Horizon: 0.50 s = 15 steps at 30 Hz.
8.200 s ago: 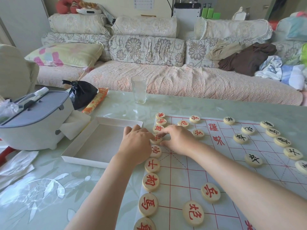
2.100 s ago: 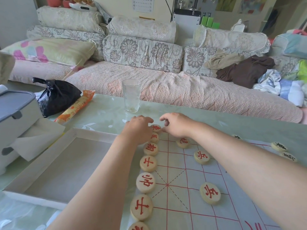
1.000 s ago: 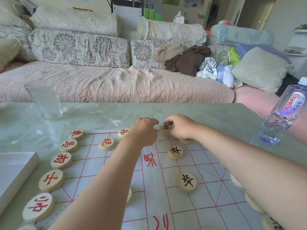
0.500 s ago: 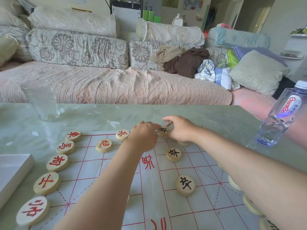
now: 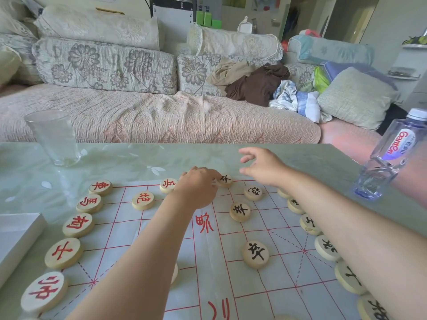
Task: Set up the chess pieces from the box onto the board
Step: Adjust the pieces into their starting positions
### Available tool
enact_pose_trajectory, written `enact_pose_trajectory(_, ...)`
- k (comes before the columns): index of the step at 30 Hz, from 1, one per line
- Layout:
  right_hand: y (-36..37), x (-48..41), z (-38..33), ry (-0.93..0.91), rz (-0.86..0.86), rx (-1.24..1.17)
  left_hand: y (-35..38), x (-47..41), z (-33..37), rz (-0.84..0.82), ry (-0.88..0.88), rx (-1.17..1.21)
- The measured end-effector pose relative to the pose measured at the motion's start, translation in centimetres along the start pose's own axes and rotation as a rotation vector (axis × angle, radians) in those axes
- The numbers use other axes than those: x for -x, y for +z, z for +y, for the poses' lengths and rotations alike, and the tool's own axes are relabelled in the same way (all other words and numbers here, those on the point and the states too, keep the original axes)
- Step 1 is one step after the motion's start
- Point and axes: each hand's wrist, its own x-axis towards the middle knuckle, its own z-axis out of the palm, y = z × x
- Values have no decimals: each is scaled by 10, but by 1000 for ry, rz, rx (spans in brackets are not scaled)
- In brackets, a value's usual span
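A paper chess board (image 5: 208, 273) with red lines lies on the table. Round wooden pieces with red characters (image 5: 78, 225) run down its left edge. Pieces with black characters (image 5: 255, 254) stand in the middle and along the right edge, partly hidden by my right forearm. My left hand (image 5: 197, 189) is curled at the board's far edge, its fingertips touching a black-marked piece (image 5: 225, 180). My right hand (image 5: 263, 166) hovers just right of that piece, fingers spread, holding nothing. The white box (image 5: 16, 241) shows only a corner at the left.
A drinking glass (image 5: 54, 137) stands at the far left of the table (image 5: 288, 155). A plastic water bottle (image 5: 390, 155) stands at the right edge. Behind the table is a sofa (image 5: 161, 116) with cushions and heaped clothes (image 5: 256, 84).
My right hand has let go of the far black piece, lifted and opened to the right. My left hand has stayed at that piece. The view has shifted slightly closer.
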Motion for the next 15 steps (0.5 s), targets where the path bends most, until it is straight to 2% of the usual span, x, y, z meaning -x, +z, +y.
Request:
enact_pose_trajectory(4, -26, 16, 12, 12, 58, 47, -1, 2, 3, -10, -10, -5)
enact_pose_trajectory(9, -23, 39, 11, 18, -143, 276, -1, 4, 8, 8, -41, -19)
enact_pose_trajectory(15, -12, 46, 8, 0, -206, 363, 2, 2, 17, 25, -68, 12)
